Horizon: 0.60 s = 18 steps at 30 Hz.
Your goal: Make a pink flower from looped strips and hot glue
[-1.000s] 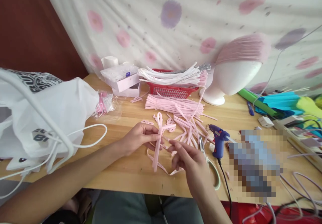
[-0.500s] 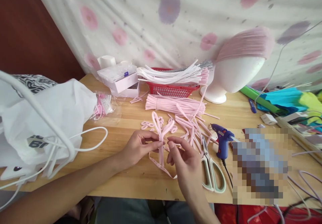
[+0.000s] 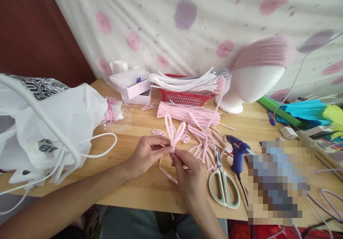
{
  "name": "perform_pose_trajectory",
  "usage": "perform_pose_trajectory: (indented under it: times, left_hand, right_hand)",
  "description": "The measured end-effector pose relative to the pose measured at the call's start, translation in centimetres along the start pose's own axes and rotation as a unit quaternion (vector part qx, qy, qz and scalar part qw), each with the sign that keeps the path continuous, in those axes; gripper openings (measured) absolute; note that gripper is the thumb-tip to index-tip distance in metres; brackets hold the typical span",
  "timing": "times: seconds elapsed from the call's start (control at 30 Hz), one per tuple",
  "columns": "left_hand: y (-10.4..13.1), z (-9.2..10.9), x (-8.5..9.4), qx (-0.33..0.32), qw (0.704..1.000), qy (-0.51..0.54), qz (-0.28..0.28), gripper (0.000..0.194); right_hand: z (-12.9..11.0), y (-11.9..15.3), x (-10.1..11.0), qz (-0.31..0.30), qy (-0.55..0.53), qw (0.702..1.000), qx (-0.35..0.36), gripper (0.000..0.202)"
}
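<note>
Between thumb and fingers, my left hand (image 3: 154, 151) pinches a pink pipe cleaner (image 3: 173, 130) bent into two upright loops. Just below, my right hand (image 3: 189, 171) is closed at the base of the same piece, its fingertips touching the left ones. The lower stems are hidden by my right hand. Under the hands lies a pale pink measuring tape (image 3: 166, 174), partly covered. Small pink loops (image 3: 184, 138) rest behind the hands, beside many loose cut pipe cleaners (image 3: 205, 149). Scissors (image 3: 224, 185) with pale green handles lie right of my right hand.
A blue glue gun (image 3: 237, 151) stands right of the scissors. Behind are a pink pipe cleaner bundle (image 3: 187, 113), a red basket (image 3: 184, 98) and a white foam head (image 3: 254, 83). A white bag (image 3: 72, 113) and white cable (image 3: 114, 144) occupy the left.
My right hand has moved left and closed on the base of the looped pipe cleaner, where its fingers were apart before. The view has shifted slightly.
</note>
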<state>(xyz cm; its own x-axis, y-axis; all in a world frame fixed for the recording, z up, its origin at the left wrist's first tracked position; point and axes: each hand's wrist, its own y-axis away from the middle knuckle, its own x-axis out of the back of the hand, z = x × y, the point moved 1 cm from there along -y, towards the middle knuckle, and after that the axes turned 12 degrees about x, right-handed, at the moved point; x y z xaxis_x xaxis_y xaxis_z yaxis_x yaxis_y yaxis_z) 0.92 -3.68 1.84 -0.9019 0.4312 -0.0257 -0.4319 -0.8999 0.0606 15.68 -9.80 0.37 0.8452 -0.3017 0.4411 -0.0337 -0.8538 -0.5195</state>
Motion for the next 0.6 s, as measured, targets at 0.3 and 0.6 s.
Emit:
perform_pose_trajectory:
  times: [0.3,0.6]
  left_hand:
    - [-0.4,0.2,-0.4,0.004,1.000,0.012,0.020,0.026]
    - [-0.7,0.1,-1.4,0.060,0.997,0.045,-0.014,0.033]
  right_hand:
    - [0.4,-1.0,-0.2,-0.010,-0.049,0.999,-0.019,0.022]
    - [0.6,-2.9,2.6,0.034,-0.377,0.890,-0.255,0.032]
